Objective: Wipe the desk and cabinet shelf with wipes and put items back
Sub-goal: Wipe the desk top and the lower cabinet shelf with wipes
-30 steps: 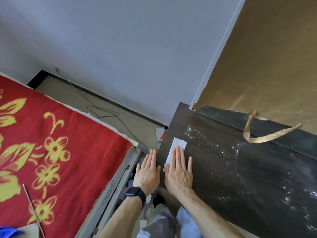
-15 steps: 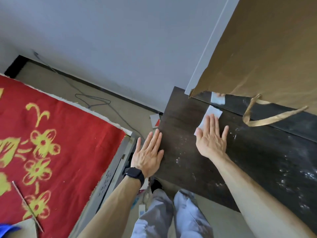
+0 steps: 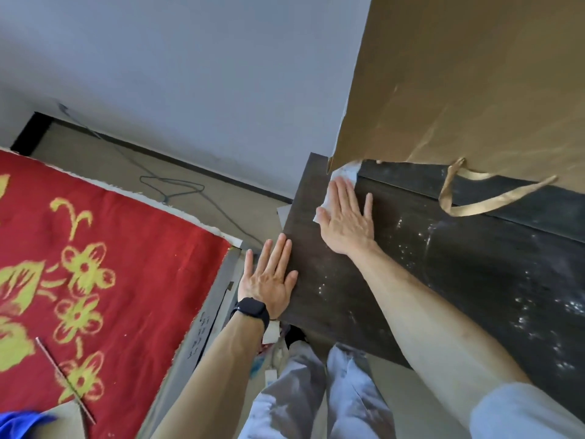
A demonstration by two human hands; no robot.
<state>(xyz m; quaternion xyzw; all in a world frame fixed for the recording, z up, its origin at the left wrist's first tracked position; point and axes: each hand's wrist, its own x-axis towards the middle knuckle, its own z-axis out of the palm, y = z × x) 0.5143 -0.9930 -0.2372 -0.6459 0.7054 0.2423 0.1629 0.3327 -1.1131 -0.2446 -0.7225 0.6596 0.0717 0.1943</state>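
Observation:
A dark wooden desk (image 3: pixel 459 274) fills the right half of the view, with pale dusty or wet streaks over its right part. My right hand (image 3: pixel 346 217) lies flat, fingers straight, pressing a white wipe (image 3: pixel 343 176) onto the desk's far left corner, right under the bottom edge of a large brown paper bag (image 3: pixel 474 83). Most of the wipe is hidden under my palm and fingers. My left hand (image 3: pixel 270 280), with a black watch on the wrist, rests flat on the desk's left edge, fingers straight.
The paper bag stands at the back of the desk, its ribbon handle (image 3: pixel 474 198) hanging onto the surface. A bed with a red and yellow flowered cover (image 3: pixel 95 280) lies to the left, with a thin stick on it. A cable (image 3: pixel 177 188) runs over the floor along the wall.
My right hand slid the wipe from the near left edge across the desk to the far corner under the bag. My left hand stayed at the left edge.

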